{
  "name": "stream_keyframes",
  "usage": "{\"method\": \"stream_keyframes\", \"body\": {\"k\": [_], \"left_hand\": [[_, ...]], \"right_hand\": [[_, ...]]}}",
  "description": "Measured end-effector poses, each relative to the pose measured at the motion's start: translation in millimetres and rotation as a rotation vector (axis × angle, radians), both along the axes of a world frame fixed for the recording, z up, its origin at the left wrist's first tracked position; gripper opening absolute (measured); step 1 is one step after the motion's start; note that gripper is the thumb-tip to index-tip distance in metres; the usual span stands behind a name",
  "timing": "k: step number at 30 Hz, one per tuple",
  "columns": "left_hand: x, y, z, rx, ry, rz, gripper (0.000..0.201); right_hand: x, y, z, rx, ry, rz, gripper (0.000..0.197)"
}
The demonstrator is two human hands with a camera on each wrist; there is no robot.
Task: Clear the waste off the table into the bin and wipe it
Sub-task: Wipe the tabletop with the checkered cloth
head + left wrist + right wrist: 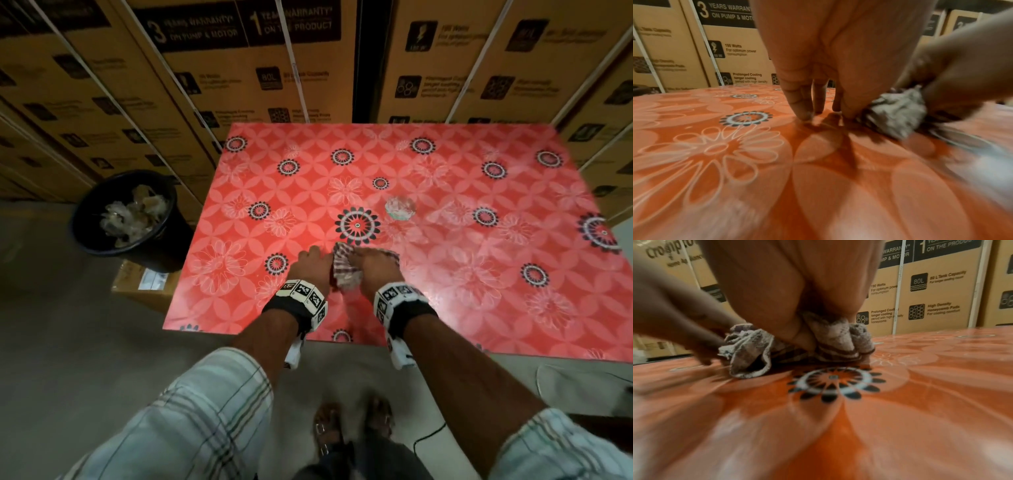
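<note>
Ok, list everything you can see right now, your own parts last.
table: one, red floral cover, centre.
cloth: one, checked brown-white, near table edge, between both hands.
crumpled wrapper: one, clear-whitish, mid-table beyond the cloth.
bin: one, black, floor left of table, holds crumpled waste.
small box: one, brown, floor under the bin's near side.
cartons: many, brown, stacked behind.
left hand: fingertips on table beside cloth.
right hand: grips cloth.

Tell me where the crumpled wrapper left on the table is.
In the head view, the crumpled wrapper lies mid-table, beyond the right hand, just right of a big black flower print.
</note>
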State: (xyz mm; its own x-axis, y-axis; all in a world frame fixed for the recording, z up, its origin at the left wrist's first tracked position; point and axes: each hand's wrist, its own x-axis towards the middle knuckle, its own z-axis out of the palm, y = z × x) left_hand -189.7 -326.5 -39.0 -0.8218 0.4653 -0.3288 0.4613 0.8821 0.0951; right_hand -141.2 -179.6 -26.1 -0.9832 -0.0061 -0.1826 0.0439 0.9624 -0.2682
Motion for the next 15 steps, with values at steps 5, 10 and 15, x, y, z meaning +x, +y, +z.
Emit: {"method": "stream_keyframes", "body": {"k": [5,10,15], "left_hand": [[-31.4,11.0,3.0,0.022,-0.100,-0.010,0.064],[-44.9,21.8,0.4,0.028,-0.035,0.004,0.056],[-77.6,37.5,12.0,0.089,-0.101,0.088,0.052]], "right_hand": [[-0.4,7.1,-2.1,-0.079,0.050,0.058,0.053],[-70.4,36.3,-2.0,-0.017,-0.012,0.060,0.056],[-76.7,38.6,-4.2,0.001,-0.077,0.066,0.052]]}}
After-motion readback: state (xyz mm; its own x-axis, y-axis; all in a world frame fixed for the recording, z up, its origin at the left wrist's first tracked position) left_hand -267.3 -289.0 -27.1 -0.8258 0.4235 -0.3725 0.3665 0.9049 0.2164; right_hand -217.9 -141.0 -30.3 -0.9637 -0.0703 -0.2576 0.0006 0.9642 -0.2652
